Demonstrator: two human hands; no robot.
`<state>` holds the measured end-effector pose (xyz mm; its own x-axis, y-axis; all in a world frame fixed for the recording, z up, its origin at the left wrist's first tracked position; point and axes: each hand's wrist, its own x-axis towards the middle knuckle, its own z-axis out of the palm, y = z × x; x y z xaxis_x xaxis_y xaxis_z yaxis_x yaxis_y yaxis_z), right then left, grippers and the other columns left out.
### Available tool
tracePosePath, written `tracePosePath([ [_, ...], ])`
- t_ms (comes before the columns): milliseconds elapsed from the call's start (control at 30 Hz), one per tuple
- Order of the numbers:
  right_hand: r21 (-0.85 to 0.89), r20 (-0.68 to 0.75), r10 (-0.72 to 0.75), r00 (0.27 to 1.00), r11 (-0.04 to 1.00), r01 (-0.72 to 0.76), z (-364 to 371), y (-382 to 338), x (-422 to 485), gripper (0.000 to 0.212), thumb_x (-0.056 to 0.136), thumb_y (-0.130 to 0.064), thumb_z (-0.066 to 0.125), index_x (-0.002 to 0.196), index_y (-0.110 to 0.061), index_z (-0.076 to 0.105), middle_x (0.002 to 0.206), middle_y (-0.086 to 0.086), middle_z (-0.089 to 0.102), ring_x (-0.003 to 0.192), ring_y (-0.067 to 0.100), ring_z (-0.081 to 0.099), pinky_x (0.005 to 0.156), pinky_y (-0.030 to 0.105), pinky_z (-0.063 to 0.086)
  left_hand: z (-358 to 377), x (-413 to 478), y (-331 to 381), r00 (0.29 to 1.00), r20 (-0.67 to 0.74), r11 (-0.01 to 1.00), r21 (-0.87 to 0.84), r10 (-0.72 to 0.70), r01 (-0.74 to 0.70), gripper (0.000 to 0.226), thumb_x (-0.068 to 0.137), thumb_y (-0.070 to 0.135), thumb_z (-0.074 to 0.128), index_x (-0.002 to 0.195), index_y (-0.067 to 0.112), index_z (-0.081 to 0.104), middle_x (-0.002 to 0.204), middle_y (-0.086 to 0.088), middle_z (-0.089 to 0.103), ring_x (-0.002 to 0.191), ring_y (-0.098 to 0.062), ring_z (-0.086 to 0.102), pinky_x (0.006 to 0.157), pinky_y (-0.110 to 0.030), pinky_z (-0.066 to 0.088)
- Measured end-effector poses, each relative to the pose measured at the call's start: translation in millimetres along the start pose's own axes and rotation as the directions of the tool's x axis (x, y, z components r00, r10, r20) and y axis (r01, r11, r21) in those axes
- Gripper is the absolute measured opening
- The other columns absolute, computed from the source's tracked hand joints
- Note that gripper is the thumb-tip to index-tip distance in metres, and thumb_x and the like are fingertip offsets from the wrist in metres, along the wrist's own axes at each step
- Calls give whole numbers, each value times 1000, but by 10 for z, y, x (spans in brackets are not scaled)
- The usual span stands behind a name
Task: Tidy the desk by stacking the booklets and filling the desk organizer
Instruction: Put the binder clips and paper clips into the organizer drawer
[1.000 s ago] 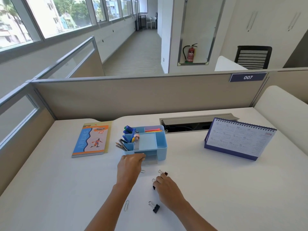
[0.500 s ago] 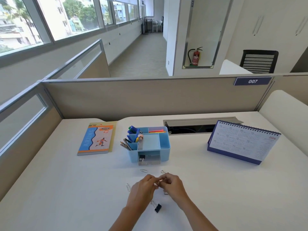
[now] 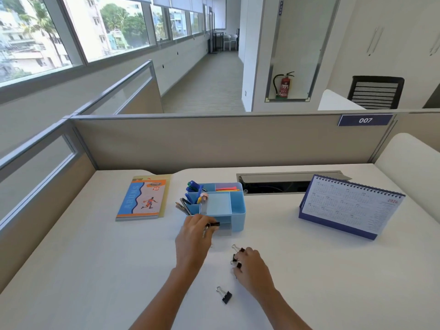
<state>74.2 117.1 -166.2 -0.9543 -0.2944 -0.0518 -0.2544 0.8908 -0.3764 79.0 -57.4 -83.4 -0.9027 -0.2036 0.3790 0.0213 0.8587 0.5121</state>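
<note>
A light blue desk organizer [image 3: 234,211] stands mid-desk, with pens and markers in its left slots and an open clear drawer at its front. My left hand [image 3: 194,236] is at that drawer, pinching a black binder clip [image 3: 213,224]. My right hand [image 3: 251,266] rests on the desk over two black binder clips [image 3: 238,254], fingers curled onto them. One more binder clip [image 3: 225,297] lies loose nearer to me. A stack of booklets [image 3: 142,198] with a blue and orange cover lies left of the organizer.
A blue desk calendar [image 3: 350,207] stands at the right. A cable slot [image 3: 281,183] runs along the back of the white desk [image 3: 95,270], below beige partition walls. The desk curves up at the far right.
Half a second ago both hands met over the clips in front of me. My left hand has since carried one clip forward to the organizer's drawer; my right hand stayed over the remaining clips.
</note>
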Motion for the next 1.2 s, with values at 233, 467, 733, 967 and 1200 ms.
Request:
tracePosePath([
  [233,-33,-6,-42,999,999,42,72,-91,-88,23,61,-16,79,76,-21,62,83,-3,60,74,16,62,49,16,30,112,70,-135,995,45,990,113,-88,82,15,85,27,68,100,28,69,102,8,66,94,-12,53,67,-20,43],
  [467,-11,-47,31,998,999,-32,82,-42,-121,19,74,-16,67,92,-15,63,94,1,58,85,19,60,60,24,48,239,94,-173,988,95,979,174,-124,106,24,87,31,65,110,28,69,113,8,66,103,-12,54,83,-26,46],
  [733,-7,-46,7,999,1000,-7,35,24,-107,21,88,-13,44,103,-11,59,109,6,51,100,23,53,69,24,32,241,97,-126,994,88,978,206,-59,40,30,89,25,63,119,26,66,118,5,67,110,-17,57,90,-31,47],
  [967,215,-25,139,990,968,-130,-113,21,-124,23,82,-4,43,81,-24,53,91,-2,52,81,17,52,70,26,41,361,-518,-23,968,148,975,65,201,-212,32,64,28,85,92,33,71,90,17,66,82,-6,62,67,-21,49],
  [1200,696,64,286,956,674,-249,-222,-195,-65,19,76,-1,71,69,-13,59,71,7,68,61,15,69,57,24,57,473,-832,48,951,307,996,57,47,-67,45,88,33,61,132,36,50,131,21,50,116,-3,50,79,-20,48],
])
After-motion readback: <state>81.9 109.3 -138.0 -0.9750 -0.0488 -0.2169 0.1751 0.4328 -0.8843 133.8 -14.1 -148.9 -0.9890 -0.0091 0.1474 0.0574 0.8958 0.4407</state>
